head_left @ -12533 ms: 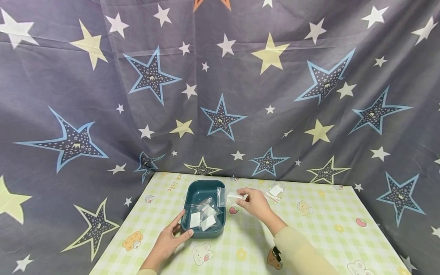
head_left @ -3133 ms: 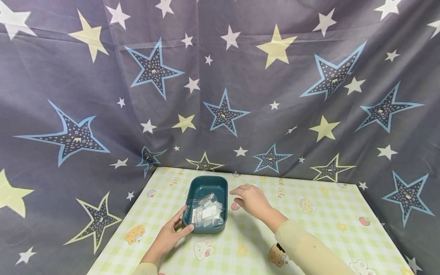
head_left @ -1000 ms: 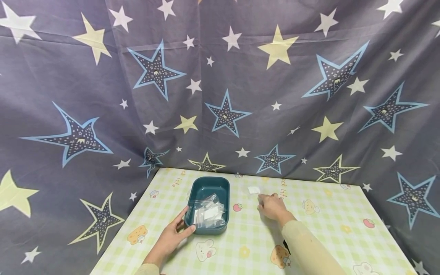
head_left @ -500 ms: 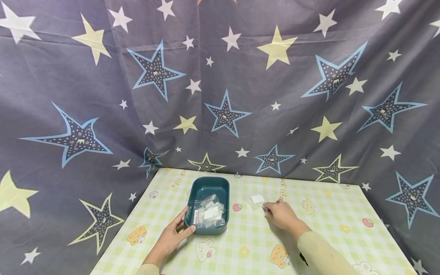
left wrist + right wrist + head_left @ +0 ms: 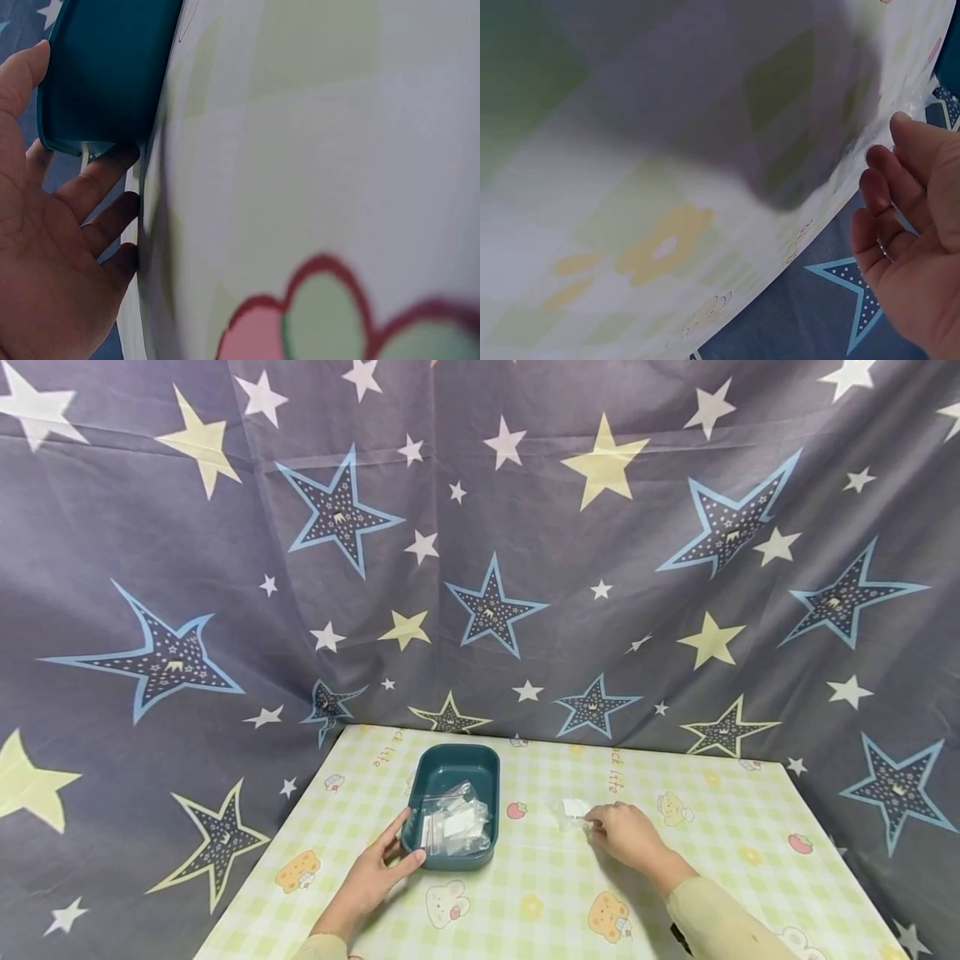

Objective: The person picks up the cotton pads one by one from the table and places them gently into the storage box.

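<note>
A dark teal plastic box (image 5: 456, 762) stands on the table, with several clear zip bags (image 5: 457, 825) holding white pieces heaped in its near half. At the box's near left corner my left hand (image 5: 366, 883) grips it, thumb by the rim and fingers against the side. The left wrist view shows this hand (image 5: 56, 240) with fingertips low on the box (image 5: 112, 75). To the right of the box, my right hand (image 5: 633, 839) pinches the edge of a clear zip bag (image 5: 573, 810) with a white piece inside. In the right wrist view the other fingers are curled in.
A green-and-white checked cloth (image 5: 540, 881) with cartoon prints covers the table. Behind it hangs a dark grey curtain (image 5: 480, 510) patterned with stars, close to the table's back edge.
Over the last second my right hand takes the zip bag's edge and shifts it slightly rightward and nearer. Since the oldest frame, more bags lie in the box. The left hand keeps its place.
</note>
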{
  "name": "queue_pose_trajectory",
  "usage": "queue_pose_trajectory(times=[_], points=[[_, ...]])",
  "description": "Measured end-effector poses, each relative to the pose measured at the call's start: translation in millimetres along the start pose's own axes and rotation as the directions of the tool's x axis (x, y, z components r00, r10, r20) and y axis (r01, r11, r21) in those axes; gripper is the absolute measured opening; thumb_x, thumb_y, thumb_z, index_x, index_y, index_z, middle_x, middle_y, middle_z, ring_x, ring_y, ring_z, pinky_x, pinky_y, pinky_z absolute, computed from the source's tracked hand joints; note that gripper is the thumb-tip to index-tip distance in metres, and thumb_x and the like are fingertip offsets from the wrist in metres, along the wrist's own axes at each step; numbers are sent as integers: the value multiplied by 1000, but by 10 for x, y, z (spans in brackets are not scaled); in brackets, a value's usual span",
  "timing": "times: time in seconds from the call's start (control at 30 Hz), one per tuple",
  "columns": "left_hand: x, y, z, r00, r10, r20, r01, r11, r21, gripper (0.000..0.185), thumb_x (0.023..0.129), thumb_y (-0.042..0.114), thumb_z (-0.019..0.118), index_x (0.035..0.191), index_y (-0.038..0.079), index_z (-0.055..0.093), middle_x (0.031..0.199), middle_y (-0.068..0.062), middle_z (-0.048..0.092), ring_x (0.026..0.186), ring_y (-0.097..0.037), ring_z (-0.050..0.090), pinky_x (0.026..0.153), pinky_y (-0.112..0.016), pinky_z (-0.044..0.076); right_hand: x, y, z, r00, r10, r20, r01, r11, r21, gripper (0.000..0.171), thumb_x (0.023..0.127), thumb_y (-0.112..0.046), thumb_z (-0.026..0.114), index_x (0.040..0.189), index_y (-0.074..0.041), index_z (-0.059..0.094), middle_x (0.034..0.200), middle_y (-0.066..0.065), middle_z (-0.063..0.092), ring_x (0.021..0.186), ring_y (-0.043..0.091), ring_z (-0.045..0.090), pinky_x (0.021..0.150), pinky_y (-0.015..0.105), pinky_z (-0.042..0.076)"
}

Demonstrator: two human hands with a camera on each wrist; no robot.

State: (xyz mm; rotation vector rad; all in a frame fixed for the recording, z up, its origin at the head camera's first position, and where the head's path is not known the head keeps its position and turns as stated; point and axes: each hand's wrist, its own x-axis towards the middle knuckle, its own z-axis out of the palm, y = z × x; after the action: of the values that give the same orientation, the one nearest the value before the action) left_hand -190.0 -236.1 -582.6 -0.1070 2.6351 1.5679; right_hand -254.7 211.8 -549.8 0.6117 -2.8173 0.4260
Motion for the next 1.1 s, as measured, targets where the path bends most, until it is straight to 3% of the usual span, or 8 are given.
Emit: queue_pose_trajectory(times=[0.17, 0.27, 0.37, 0.57, 0.7, 0.93, 1.1], points=[[6, 1, 1, 1000, -10, -1, 10, 1000, -11, 86, 95, 54, 78, 167, 47, 32, 168, -21, 43, 148, -43, 54, 124, -67, 38, 119, 26, 28, 999, 45, -4, -45, 998, 49, 28, 85, -11, 89, 111, -9, 79, 115, 9, 79, 109, 33, 75, 97, 51, 62], [-1, -1, 3, 1000, -8, 0, 8, 1000, -10, 85, 95, 53, 78, 167, 48, 32, 168, -21, 43, 148, -43, 54, 124, -67, 38, 169, 49, 50, 997, 68, 47, -72, 994, 82, 41, 86, -16, 89, 124, -7, 76, 131, 15, 75, 122, 42, 69, 107, 57, 56], [-16, 8, 4, 1000, -13, 3, 13, 1000, -7, 85, 95, 53, 78, 166, 48, 32, 169, -21, 42, 148, -42, 54, 124, -66, 38, 186, 64, 72, 989, 98, 111, -112, 986, 127, 46, 87, -18, 88, 130, -8, 74, 136, 17, 73, 124, 44, 69, 110, 60, 54], [-43, 41, -6, 1000, -8, 0, 8, 1000, -4, 85, 96, 51, 79, 167, 45, 33, 169, -22, 41, 147, -43, 54, 125, -66, 38, 188, 62, 113, 982, 121, 144, -142, 979, 147, 38, 91, -19, 85, 127, -10, 78, 133, 16, 76, 123, 42, 71, 107, 59, 56], [-54, 51, -2, 1000, 1, -8, -1, 1000, 0, 84, 96, 50, 79, 167, 45, 34, 168, -22, 43, 147, -42, 56, 125, -65, 38, 174, 55, 113, 986, 120, 112, -134, 983, 128, 32, 91, -16, 85, 123, -10, 79, 127, 15, 78, 120, 40, 73, 105, 57, 58], [-62, 53, 1, 1000, 6, -8, -6, 1000, 4, 84, 96, 51, 78, 167, 44, 34, 170, -21, 41, 147, -43, 55, 124, -65, 38, 156, 46, 120, 992, 120, 47, -124, 988, 89, 25, 88, -11, 87, 113, -12, 83, 108, 7, 83, 97, 30, 79, 87, 49, 64], [-55, 58, 3, 1000, 7, -7, -7, 1000, 4, 84, 96, 51, 78, 167, 44, 34, 170, -21, 41, 147, -43, 55, 125, -65, 38, 145, 62, 144, 994, 104, -28, -103, 993, 57, 17, 89, -6, 85, 104, -14, 85, 103, 5, 84, 92, 30, 80, 84, 49, 65]])
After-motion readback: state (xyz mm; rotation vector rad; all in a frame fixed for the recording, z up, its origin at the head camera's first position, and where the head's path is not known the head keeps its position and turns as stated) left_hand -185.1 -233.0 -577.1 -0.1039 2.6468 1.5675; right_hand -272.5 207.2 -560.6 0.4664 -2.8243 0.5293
